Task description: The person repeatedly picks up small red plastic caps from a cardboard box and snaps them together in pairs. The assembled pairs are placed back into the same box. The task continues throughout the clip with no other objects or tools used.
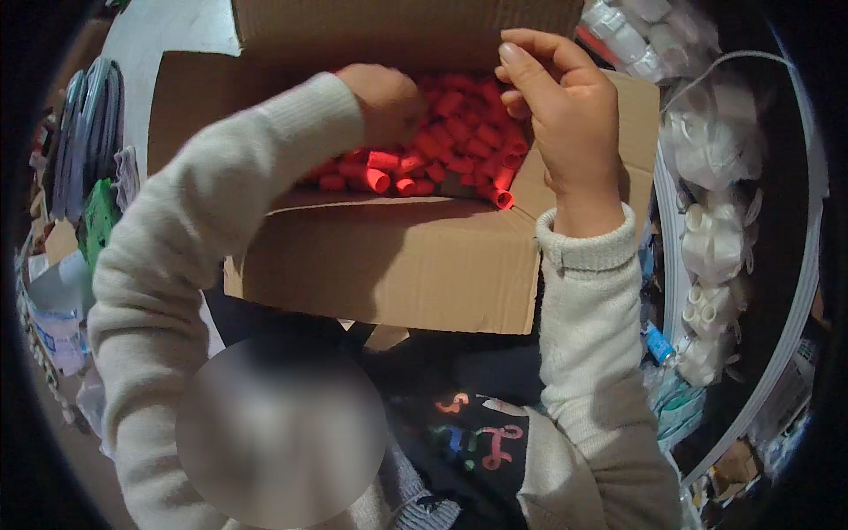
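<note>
An open cardboard box (397,274) stands in front of me, holding a heap of small red tubes (455,132). My left hand (382,102) reaches into the box over the heap. Its back faces up, its outline is slightly blurred, and its fingers are hidden. Above the right end of the heap, my right hand (570,115) is raised with the thumb and forefinger pressed together. Whether anything small sits in that pinch does not show. The other fingers are curled in. Both arms wear cream knitted sleeves.
Clear bags with white rolls or tubes (707,230) line the right side, beside a curved pale edging (799,265). A blue cylinder (658,343) lies lower right. At left are grey bundled items (88,132) and a green piece (97,221). Raised box flaps (397,26) border the heap.
</note>
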`<action>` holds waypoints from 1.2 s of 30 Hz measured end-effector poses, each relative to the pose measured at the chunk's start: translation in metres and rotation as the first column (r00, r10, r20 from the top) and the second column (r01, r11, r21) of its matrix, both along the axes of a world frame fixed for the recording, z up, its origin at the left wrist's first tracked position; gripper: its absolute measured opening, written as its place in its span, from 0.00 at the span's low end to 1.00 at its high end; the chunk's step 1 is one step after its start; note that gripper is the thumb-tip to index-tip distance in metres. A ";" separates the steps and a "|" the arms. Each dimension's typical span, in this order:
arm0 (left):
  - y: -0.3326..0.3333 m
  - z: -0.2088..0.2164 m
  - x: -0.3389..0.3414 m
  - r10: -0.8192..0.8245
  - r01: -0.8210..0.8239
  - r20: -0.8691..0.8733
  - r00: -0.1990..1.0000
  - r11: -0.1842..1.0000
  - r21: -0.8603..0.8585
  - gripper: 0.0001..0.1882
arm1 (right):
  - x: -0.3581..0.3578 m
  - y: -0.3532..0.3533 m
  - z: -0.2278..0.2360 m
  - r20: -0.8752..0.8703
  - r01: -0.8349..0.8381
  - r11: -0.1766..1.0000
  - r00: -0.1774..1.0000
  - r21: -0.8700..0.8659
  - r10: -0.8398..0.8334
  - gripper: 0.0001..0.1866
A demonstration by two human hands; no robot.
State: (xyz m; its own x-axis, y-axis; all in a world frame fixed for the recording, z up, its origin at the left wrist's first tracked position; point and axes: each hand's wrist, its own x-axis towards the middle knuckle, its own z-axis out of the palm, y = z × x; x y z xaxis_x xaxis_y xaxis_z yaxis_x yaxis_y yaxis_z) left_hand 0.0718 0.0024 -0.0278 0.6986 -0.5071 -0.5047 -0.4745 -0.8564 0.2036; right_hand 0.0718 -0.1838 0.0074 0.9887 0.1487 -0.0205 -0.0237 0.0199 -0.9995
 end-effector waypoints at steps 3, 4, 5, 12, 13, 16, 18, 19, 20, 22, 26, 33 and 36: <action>0.028 0.019 0.003 0.223 -0.192 0.001 0.975 0.837 -0.512 0.08 | -0.002 -0.001 0.005 -0.098 -0.071 0.997 0.993 -0.010 0.070 0.10; 0.030 0.025 0.000 0.363 -0.397 -0.187 0.913 0.680 -0.616 0.08 | -0.003 0.000 0.008 -0.132 -0.095 0.995 0.987 -0.006 0.093 0.11; 0.018 0.043 -0.002 0.439 -0.576 -0.387 0.811 0.479 -0.663 0.08 | -0.002 -0.001 0.008 -0.167 -0.105 0.994 0.981 -0.007 0.103 0.12; -0.014 0.054 -0.012 0.205 -0.844 -0.838 0.506 -0.083 -0.530 0.08 | -0.006 0.006 0.004 0.011 -0.232 0.958 0.972 0.170 0.233 0.18; -0.022 0.057 -0.017 0.225 -0.844 -0.844 0.487 -0.127 -0.521 0.08 | -0.005 0.005 0.003 0.006 -0.214 0.967 0.977 0.142 0.215 0.18; -0.032 0.065 -0.029 0.326 -0.716 -0.692 0.644 -0.061 -0.696 0.09 | 0.002 -0.004 -0.003 -0.010 -0.149 0.966 0.988 0.213 0.155 0.17; -0.040 0.081 -0.048 0.308 -0.344 -0.268 0.913 0.224 -0.912 0.12 | 0.010 -0.013 -0.008 -0.030 -0.069 0.948 0.996 0.312 0.083 0.16; -0.043 0.097 -0.063 0.167 -0.095 -0.044 0.985 0.314 -0.945 0.12 | 0.012 -0.015 -0.006 -0.042 -0.026 0.930 0.998 0.366 0.045 0.16; -0.051 0.116 -0.085 -0.012 0.075 0.076 0.997 0.346 -0.935 0.12 | 0.012 -0.013 -0.003 -0.053 -0.001 0.903 0.998 0.430 0.026 0.16; -0.066 0.140 -0.114 -0.310 0.169 0.075 0.948 0.291 -0.942 0.13 | 0.012 -0.011 -0.001 -0.103 0.103 0.911 0.992 0.399 -0.067 0.16; -0.081 0.153 -0.134 -0.167 0.112 0.091 0.982 0.121 -0.986 0.17 | 0.011 -0.004 0.001 -0.090 0.135 0.927 0.990 0.350 -0.110 0.13; -0.057 0.146 -0.116 0.226 0.364 0.455 0.861 0.350 -0.863 0.07 | 0.009 0.002 0.024 -0.209 0.224 0.908 0.965 0.354 -0.157 0.15; -0.042 0.108 -0.069 0.196 0.075 0.256 0.947 0.638 -0.767 0.07 | 0.012 -0.009 0.009 -0.165 0.277 0.869 0.959 0.409 -0.228 0.14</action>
